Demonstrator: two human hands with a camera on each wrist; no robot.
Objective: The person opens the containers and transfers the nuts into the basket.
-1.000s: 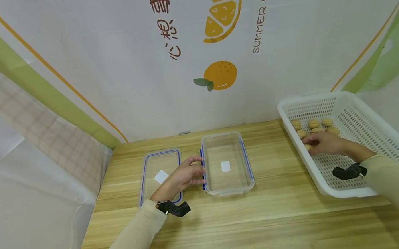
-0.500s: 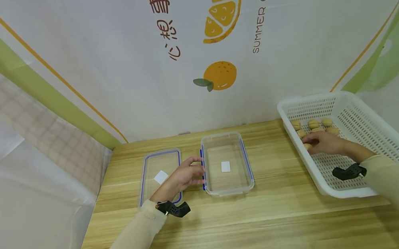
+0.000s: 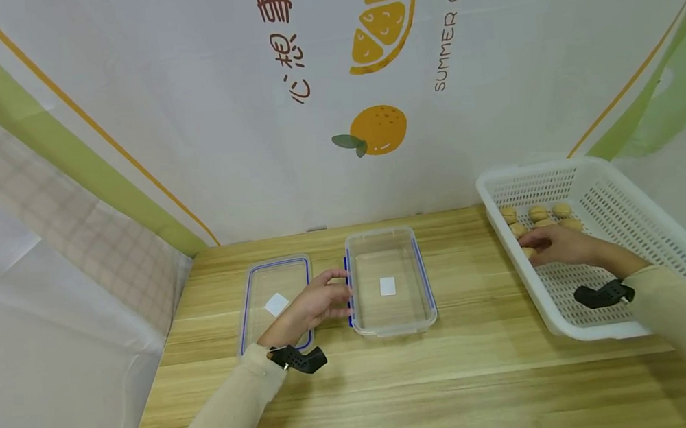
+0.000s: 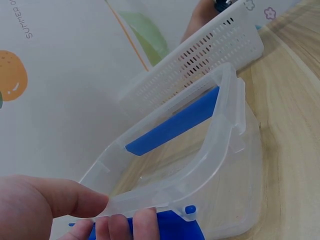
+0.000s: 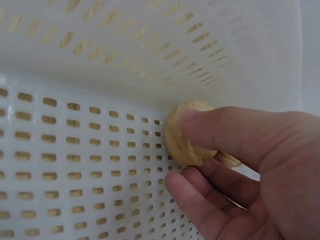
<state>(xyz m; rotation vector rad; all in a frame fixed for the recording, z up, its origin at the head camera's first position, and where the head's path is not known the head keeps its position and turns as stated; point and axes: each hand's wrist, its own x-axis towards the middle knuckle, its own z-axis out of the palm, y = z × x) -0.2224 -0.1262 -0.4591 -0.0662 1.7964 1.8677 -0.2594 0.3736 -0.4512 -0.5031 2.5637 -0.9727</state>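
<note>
A clear plastic food box [image 3: 390,313] with blue latches stands in the middle of the wooden table. My left hand [image 3: 320,300] is at its left side, the fingertips [image 4: 145,222] against the blue latch [image 4: 177,226] and the thumb at the rim. In the white perforated basket [image 3: 548,315] my right hand [image 3: 560,246] pinches a round tan sandwich cookie [image 5: 182,137] between thumb and fingers, close to the basket's left wall. The fingers hide part of this cookie. Several similar cookies [image 3: 539,213] sit behind the hand in the basket.
A clear lid [image 3: 279,270] with a blue seal lies left of the box, partly under the left forearm. White labels mark lid and box [image 3: 388,286]. A printed white curtain [image 3: 253,181] hangs behind the table [image 3: 398,401].
Almost nothing differs. My right hand stays at the same cookie, its wrist turned very slightly; the left hand and the box have not moved.
</note>
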